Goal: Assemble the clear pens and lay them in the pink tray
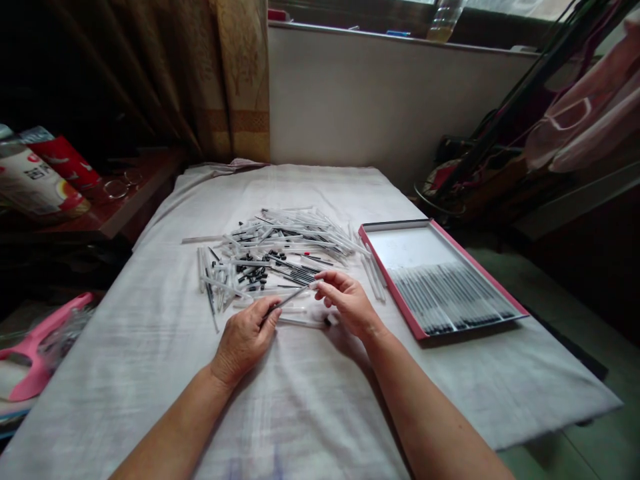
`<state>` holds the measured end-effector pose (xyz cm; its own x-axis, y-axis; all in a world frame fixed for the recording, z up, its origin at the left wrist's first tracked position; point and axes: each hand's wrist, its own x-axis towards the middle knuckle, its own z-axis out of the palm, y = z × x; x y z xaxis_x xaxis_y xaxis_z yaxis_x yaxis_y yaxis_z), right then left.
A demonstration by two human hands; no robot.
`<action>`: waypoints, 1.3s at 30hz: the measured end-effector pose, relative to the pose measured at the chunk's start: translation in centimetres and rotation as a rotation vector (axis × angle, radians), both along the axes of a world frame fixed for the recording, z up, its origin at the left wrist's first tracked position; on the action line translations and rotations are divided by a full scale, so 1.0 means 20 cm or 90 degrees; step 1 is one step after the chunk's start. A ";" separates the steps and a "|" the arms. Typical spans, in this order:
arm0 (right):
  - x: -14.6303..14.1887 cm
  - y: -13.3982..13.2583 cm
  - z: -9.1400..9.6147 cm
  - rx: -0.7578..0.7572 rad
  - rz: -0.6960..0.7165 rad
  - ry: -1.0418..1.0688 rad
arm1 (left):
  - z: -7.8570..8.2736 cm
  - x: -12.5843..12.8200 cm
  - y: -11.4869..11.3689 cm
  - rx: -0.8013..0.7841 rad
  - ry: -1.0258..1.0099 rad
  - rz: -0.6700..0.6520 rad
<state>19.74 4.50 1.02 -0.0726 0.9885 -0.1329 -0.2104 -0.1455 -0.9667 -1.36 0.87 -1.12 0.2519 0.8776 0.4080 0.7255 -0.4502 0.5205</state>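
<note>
My left hand is closed around one end of a thin dark pen refill, which slants up to the right. At its other end my right hand pinches the whitish tip between thumb and fingers. Just beyond my hands spreads a loose heap of clear pen barrels, with small black pen caps and more dark refills among them. Under the held refill lies a clear barrel with a black end, near my right wrist.
A shallow pink-edged box at the right holds a row of pens with black ends. White cloth covers the table. Left are a pink-handled object and a side table bearing a labelled container.
</note>
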 end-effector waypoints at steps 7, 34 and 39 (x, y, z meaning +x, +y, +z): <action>0.03 0.00 0.00 0.023 0.039 -0.055 | 0.00 0.00 0.00 0.016 0.029 -0.015; 0.11 -0.02 -0.05 0.234 0.289 -0.386 | 0.02 -0.04 0.01 0.020 0.139 -0.122; 0.12 -0.02 -0.05 0.215 0.306 -0.363 | 0.02 -0.04 0.01 0.013 0.153 -0.131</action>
<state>22.06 4.15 -0.08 -0.5094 0.8602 0.0214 0.3385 0.2233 -0.9141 -2.16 1.17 -0.82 0.5145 0.7905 0.3324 0.7197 -0.6088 0.3337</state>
